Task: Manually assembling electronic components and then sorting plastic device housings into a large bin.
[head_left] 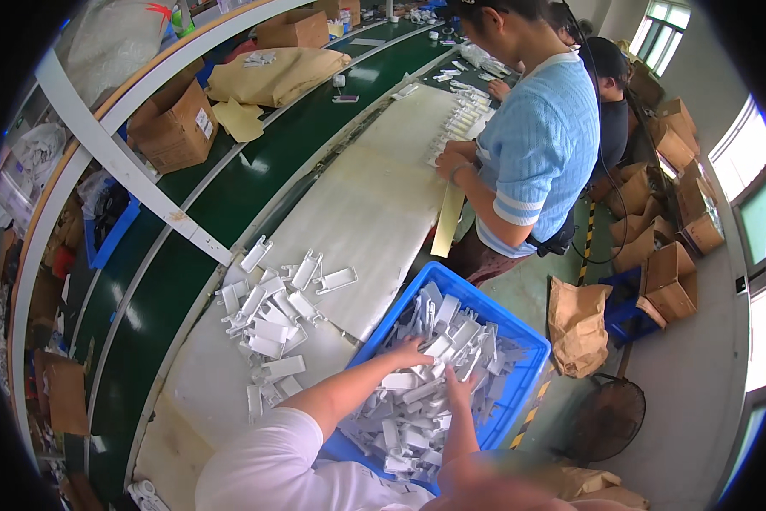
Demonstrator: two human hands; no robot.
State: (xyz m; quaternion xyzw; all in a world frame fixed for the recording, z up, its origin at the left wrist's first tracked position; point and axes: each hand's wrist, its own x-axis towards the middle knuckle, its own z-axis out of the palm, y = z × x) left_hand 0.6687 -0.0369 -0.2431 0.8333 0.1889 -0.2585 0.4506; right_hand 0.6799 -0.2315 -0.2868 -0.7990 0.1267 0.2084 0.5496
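Both hands work inside a blue plastic crate that stands at the near edge of a long white workbench. The crate is filled with loose white plastic parts, flat and elongated in shape. The left hand lies palm down on the heap near the middle of the crate, fingers spread and pressed among the parts; whether it grips 1 of them cannot be told. The right hand reaches in from the lower edge and rests just beside the left hand, its fingers buried between the parts, so its grip cannot be told either. The 2 hands are close together but not touching. On the workbench, just left of the crate, lies a second scatter of the same white parts, spread flat and partly overlapping. A green conveyor belt runs along the far side of the workbench. Further along the workbench a person in a light blue top stands with both hands at a row of white parts. Brown cardboard boxes stand on the floor to the right, and a brown paper bag sits near the crate.
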